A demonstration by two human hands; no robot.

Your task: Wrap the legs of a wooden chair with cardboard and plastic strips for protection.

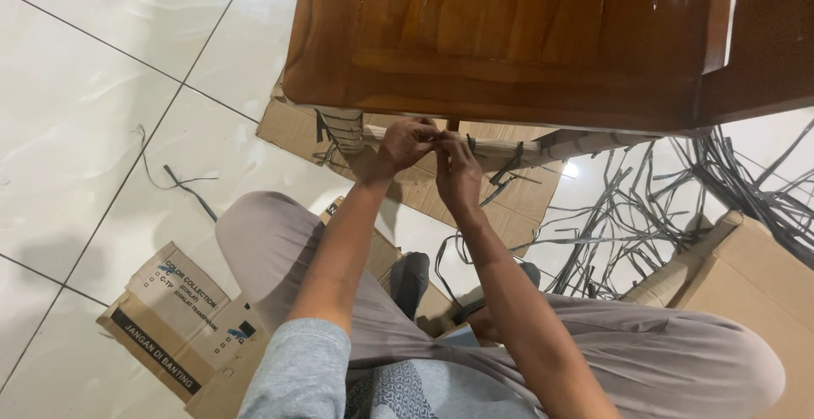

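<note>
Lying level under the wooden seat, pale wrapped rail (500, 153), dark strips (511, 167) apparently dangling, pinched at 1 spot.

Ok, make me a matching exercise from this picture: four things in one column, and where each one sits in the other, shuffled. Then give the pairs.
Things
1. wooden chair
2. loose grey strips
3. printed cardboard box
4. left hand

Places
A. flattened on the white floor tiles, beside the person's left knee
B. at the wrapped rail under the chair, fingertips close to the right hand
C. at the top of the view, standing over a sheet of cardboard
D. in a tangled heap on the floor, to the person's right

Pairs: 1-C, 2-D, 3-A, 4-B
</note>
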